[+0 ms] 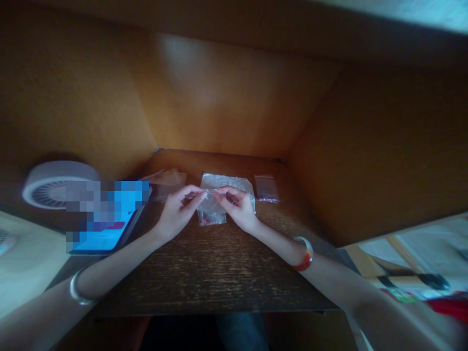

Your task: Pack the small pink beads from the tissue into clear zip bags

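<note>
Over the middle of the desk point(204, 278), from the head camera, a clear bag point(212, 219) is held between the left hand point(182, 209) and the right hand point(238, 204). Each hand has thumb and forefinger pinched together, one at either end of the bag's upper edge. That edge runs left to right; the body lies on the wearer's side of the grip, its longer way seemingly towards the wearer. Both hands are about equally near. Whether its bottom touches the desk, I cannot tell.

Counted: one bag in hand, with pink bits point(206, 222) too small to number; one pale sheet point(234, 183) behind it; one second bag point(266, 188) lying to the right; clear sleeves point(171, 179) to the left, overlapping, uncountable; one fan point(60, 173); one screen point(109, 236), partly blurred; two bracelets point(305, 256), one per arm.
</note>
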{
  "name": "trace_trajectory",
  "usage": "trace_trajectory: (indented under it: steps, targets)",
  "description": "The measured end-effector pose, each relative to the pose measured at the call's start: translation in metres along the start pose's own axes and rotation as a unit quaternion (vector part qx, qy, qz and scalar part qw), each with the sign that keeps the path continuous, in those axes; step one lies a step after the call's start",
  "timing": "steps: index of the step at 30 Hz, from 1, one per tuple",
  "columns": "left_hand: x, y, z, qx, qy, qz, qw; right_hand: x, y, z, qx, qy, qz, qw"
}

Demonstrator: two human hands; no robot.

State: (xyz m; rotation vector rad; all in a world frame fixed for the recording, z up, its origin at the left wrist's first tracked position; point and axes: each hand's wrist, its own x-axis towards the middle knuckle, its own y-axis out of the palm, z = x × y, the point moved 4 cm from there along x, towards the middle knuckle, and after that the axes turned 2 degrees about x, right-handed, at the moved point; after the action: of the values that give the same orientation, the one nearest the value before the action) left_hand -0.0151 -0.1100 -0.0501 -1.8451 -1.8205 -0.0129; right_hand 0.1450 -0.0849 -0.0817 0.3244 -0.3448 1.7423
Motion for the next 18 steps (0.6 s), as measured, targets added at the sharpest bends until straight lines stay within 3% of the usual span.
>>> trace_trajectory:
  steps: [11,18]
  targets:
    - [-0.001,0.004,-0.009,0.069,0.044,0.045,0.996,-0.002,0.006,0.013,-0.030,-0.030,0.038,0.998]
    - [0.003,-0.003,-0.020,0.054,0.023,0.066,0.996,0.002,0.007,0.022,0.006,-0.009,0.050,0.999]
